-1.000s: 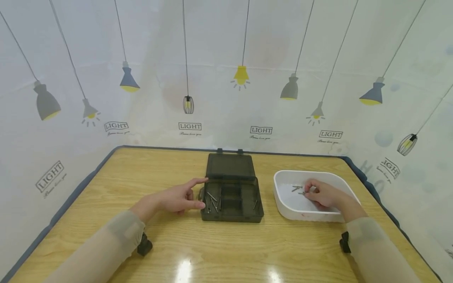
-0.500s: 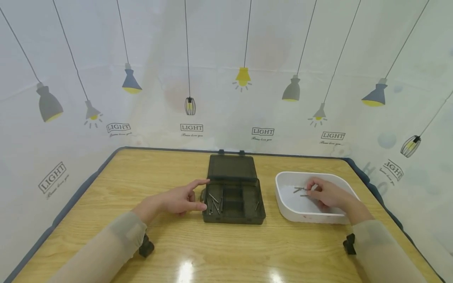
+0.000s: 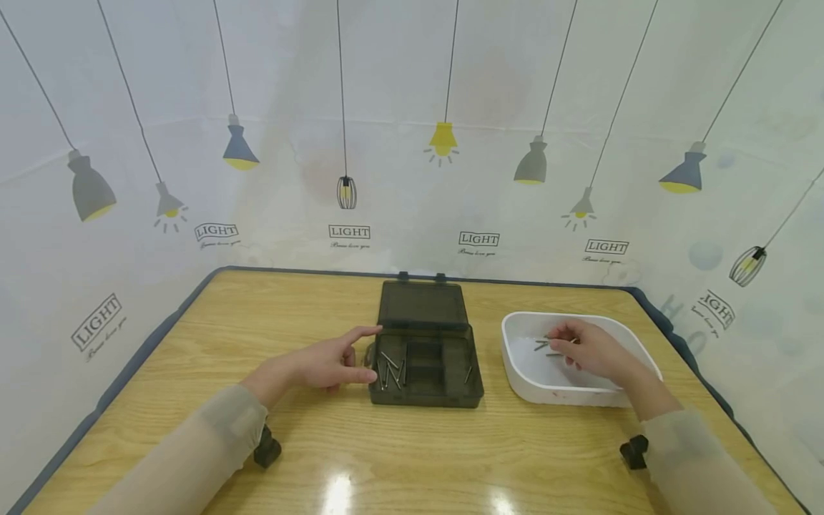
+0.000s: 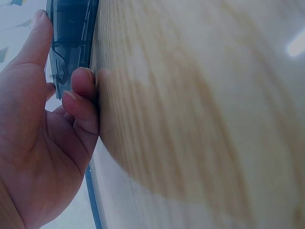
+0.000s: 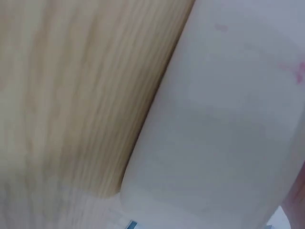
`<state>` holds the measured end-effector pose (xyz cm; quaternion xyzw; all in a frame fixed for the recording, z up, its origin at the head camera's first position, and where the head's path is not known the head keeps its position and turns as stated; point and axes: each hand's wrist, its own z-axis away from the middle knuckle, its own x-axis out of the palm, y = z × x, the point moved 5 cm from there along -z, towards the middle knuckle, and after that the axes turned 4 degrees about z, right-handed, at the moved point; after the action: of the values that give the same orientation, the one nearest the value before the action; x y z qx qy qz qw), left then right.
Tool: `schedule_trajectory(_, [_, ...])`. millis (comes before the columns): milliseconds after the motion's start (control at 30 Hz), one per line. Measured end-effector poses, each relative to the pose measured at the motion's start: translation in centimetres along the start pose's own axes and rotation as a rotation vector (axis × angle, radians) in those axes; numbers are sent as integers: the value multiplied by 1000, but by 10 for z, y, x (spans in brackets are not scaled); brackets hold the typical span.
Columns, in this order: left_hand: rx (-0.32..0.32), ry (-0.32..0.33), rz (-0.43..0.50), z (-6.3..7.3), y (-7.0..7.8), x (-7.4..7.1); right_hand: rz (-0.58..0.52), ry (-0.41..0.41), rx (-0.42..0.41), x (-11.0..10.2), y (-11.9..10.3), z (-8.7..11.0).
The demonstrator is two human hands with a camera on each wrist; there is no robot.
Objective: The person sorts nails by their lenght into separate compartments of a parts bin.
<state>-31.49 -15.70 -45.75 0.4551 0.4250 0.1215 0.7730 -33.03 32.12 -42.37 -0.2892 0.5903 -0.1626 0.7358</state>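
Observation:
An open dark translucent compartment box (image 3: 425,400) stands on the table, with several thin metal rods (image 3: 390,372), like screws or nails, in its left compartment and a few in the right. My left hand (image 3: 322,361) lies at the box's left side; its straight index finger and thumb touch the left edge, the other fingers loosely bent. Over the white tray (image 3: 534,392), my right hand (image 3: 589,348) has thumb and fingers pinched together. A bit of a thin metal rod shows at its fingers. More thin rods (image 3: 547,348) lie on the tray's floor beside the fingertips.
The wooden table (image 3: 412,450) ends at a dark-edged back border against a wall cloth (image 3: 283,164) printed with lamps. The box's lid (image 3: 421,304) lies folded back towards that wall. In the right wrist view the tray's outer wall (image 5: 209,124) fills much of the picture.
My right hand has risen slightly and shifted left inside the tray, its fingertips drawing together over the rods. The left hand keeps its place at the box.

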Motion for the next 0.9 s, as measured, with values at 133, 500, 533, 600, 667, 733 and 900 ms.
schedule_trajectory(133, [-5,2,3,0,0,0,-29,19,-43,5,-10,3])
schedule_trajectory(500, [-7,0,12,0,-3,0,-96,41,-114,12,-46,9])
schedule_trajectory(533, [-7,1,13,0,-2,0,-97,42,-120,13,-49,9])
schedule_trajectory(600, [-8,0,16,0,-2,0,-91,44,-132,14,-54,9])
schedule_trajectory(667, [-8,0,20,0,-1,0,-82,46,-143,16,-59,9])
schedule_trajectory(733, [-8,-1,24,0,0,0,-74,50,-157,17,-63,9])
schedule_trajectory(900, [-11,0,17,1,1,0,-73,52,-203,21,-73,7])
